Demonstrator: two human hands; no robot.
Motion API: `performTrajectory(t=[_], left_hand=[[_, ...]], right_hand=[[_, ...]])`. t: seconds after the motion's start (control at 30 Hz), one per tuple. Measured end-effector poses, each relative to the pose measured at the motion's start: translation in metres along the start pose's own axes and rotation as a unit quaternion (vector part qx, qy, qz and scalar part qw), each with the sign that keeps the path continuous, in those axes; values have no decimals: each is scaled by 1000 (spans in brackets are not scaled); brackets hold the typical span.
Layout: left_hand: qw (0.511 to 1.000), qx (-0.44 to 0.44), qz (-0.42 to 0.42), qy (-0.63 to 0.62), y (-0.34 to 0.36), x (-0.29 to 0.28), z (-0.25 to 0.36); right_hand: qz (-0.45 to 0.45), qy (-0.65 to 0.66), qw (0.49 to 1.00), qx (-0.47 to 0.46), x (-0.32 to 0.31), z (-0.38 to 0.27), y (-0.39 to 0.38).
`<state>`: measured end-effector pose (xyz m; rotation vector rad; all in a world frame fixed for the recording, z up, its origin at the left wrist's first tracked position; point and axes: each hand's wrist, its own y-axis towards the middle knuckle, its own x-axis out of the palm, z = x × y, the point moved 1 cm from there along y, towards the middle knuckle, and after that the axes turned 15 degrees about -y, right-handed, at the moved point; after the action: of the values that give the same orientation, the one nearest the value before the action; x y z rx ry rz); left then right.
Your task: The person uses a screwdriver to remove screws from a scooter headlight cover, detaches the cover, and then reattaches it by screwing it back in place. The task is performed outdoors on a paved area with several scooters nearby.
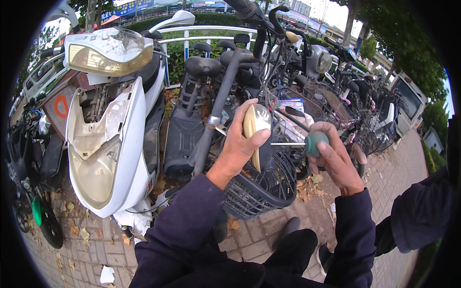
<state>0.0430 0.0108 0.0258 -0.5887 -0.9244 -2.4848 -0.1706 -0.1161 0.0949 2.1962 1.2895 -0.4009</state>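
Note:
My left hand is closed around a headlight with a cream housing and a shiny lens, held up above a black bicycle basket. My right hand grips a screwdriver by its round green handle. Its metal shaft points left at the headlight; whether the tip touches it, I cannot tell. Behind my hands stands a stripped electric bike with a dark handlebar stem and loose cables.
A white scooter with bare front panels stands at the left. More parked bikes crowd the right, before a white railing. Another person's dark sleeve is close on my right. Fallen leaves lie on the brick pavement.

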Motion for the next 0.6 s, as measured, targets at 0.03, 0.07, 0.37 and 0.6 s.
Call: performTrajectory(t=[0.03,0.07,0.37,0.6], left_hand=[[1000,1,-2,-5,0,0,0],[1000,2,-3,3,-1,0,0],[1000,-4,1,-6,0,-1,1],[1000,3,-6,10,0,0,0]], right_hand=[[1,-14,1000,4,-1,0,0],[-4,-18,1000,12,-3,-2,0],[-9,48,994,97,0,1,5],[-17,-53,998,35,-4,-7,-2]])
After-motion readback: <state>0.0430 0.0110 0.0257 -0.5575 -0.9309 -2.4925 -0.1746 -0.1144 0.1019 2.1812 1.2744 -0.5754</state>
